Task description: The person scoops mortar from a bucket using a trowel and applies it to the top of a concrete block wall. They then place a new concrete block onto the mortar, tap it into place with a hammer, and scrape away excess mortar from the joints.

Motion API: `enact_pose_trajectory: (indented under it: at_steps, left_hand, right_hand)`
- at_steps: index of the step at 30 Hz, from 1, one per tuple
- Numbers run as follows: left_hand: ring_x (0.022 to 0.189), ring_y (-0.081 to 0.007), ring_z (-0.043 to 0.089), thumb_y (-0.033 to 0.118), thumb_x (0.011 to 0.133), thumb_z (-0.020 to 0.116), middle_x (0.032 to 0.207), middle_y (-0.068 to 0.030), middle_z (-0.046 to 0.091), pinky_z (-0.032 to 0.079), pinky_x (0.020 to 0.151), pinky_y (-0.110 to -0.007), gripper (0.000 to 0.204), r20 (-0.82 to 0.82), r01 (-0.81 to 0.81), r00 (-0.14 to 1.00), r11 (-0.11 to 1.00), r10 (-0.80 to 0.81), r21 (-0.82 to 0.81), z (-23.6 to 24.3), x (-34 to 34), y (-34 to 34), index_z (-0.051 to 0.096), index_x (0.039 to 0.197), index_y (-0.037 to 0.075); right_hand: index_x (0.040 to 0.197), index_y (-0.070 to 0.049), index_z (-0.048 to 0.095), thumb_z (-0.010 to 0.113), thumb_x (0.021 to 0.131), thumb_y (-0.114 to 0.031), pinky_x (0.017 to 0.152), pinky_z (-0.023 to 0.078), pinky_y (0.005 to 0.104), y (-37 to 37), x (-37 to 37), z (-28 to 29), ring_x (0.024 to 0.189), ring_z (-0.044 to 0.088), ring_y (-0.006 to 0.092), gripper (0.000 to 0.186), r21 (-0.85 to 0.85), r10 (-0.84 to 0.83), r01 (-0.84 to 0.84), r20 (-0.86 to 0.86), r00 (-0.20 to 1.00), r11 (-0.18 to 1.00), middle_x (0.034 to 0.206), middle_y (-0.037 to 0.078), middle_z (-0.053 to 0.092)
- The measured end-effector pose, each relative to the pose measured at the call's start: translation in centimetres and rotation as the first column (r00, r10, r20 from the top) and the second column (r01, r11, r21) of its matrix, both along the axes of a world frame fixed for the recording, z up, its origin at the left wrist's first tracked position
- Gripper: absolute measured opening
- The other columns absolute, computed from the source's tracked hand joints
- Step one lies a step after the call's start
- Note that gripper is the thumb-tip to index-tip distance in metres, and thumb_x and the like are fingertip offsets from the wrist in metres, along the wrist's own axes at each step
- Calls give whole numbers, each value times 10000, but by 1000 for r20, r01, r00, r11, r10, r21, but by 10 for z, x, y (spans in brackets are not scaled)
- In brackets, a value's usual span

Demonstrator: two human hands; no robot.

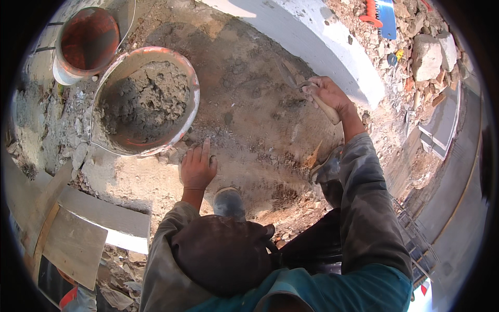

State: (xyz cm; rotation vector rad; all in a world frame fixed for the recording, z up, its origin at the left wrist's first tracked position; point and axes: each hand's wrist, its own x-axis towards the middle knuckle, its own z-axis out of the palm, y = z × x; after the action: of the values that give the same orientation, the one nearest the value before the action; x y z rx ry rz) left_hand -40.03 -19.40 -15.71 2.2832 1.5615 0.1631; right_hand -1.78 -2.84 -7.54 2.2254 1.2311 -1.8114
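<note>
My right hand (330,93) grips the wooden handle of a trowel (287,74), whose grey blade points toward the foot of a white curved step (338,49). My left hand (197,169) is open, fingers extended over the dusty ground just below a large bucket (191,104) holding lumpy grey mortar (145,93); whether it touches the ground I cannot tell. My boots (228,203) are below and between my hands, the other one partly hidden by my right sleeve.
An orange-stained bucket (86,21) stands upper left. Rubble (426,57) lies at upper right with a blue-bladed saw (387,18). Boards (73,244) and broken pieces lie lower left. A grey paved strip (457,177) runs along the right edge.
</note>
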Motion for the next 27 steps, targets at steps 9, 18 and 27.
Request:
enact_pose_trajectory:
  at_steps: [9,18,27]
  left_hand:
    - [880,-290,565,216,705,636,924,-98,565,485,732,-390,568,13,30,999,995,-31,92,4,4,10,547,1243,59]
    - [872,-299,578,185,704,643,963,-118,587,486,736,-403,548,1,10,1000,999,-10,52,-1,7,10,556,1234,77]
    - [928,-313,579,195,700,641,914,-113,564,494,767,-405,557,-33,17,999,999,-16,48,-1,7,10,555,1232,56]
  right_hand:
    - [1220,-27,528,534,898,-339,912,442,464,-28,-13,-69,1066,557,381,448,279,201,-454,620,758,846,1216,199,513]
    - [1158,-55,549,555,890,-313,853,485,447,-56,-14,-97,1038,562,379,372,518,-64,-378,648,759,767,1144,162,549]
    - [1162,-35,542,585,860,-258,848,480,439,-37,0,-80,1073,552,347,378,453,32,-468,691,722,758,1156,169,563]
